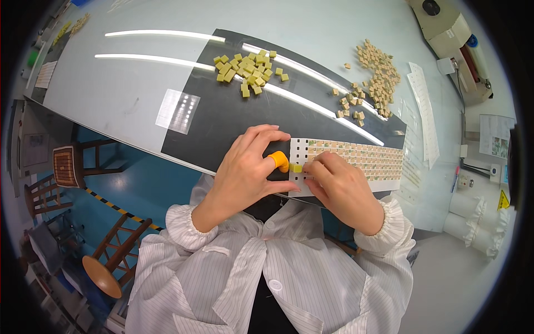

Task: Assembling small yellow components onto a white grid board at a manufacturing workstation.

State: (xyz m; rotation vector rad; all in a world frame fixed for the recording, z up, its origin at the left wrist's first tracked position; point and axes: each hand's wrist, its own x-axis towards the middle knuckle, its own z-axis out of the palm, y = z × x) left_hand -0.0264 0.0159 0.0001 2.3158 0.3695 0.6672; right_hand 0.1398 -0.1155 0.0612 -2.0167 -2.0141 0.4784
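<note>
A white perforated sheet (345, 146) lies in front of me, most of its rows filled with small beige blocks. At its left end, where several square holes show, sits a small yellow-green block (296, 167). My left hand (245, 164) spreads around that end, with an orange finger cot (280, 161) on one bent finger. That covered fingertip meets the block's left side, while the thumb rests on the sheet's near part. From the right, my right hand (342, 183) closes its thumb and fingers at the block's right side. Its fingers partly hide the holes and contact point.
A pile of yellow-green blocks (250, 69) lies on the dark mat (222, 125). Many small beige blocks (381, 75) are heaped at the far right. A clear perforated sheet (177, 111) lies left. A machine (445, 28) stands far right; wooden stools (103, 278) are below left.
</note>
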